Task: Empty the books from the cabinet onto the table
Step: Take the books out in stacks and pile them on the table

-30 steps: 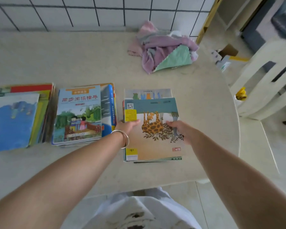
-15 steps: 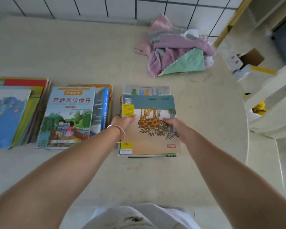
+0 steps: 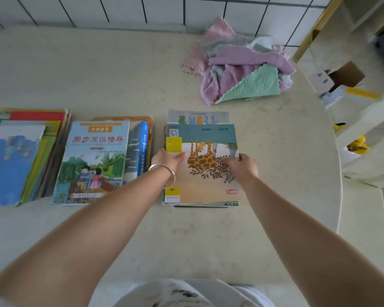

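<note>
Three stacks of books lie in a row on the beige table (image 3: 120,69). The right stack (image 3: 203,196) has a giraffe book (image 3: 205,180) on top, and both hands are on this book. The left hand (image 3: 167,159) grips its left edge, with the thumb lying on the cover near the yellow label; the other fingers are hidden at the side of the stack, so I cannot tell how far they curl. A silver bracelet (image 3: 164,175) sits on the left wrist. The right hand (image 3: 242,166) holds the right edge of the same book, its fingertips pressed on the cover over the leaf drawing and the thumb at the edge. A pale book (image 3: 197,117) shows beyond the far edge of the giraffe book, under it.

The middle stack (image 3: 140,151) is just left of the right stack, not touching it. Its top book is a light blue reader (image 3: 93,160) with two children on the cover. The left stack (image 3: 31,151) lies at the left edge of the view, with a blue-cover book (image 3: 9,165) on top.

A pile of cloths (image 3: 242,69), pink, purple and green, lies at the far right of the table, near the tiled wall (image 3: 164,9). An open cardboard box (image 3: 341,76) is on the floor to the right.
</note>
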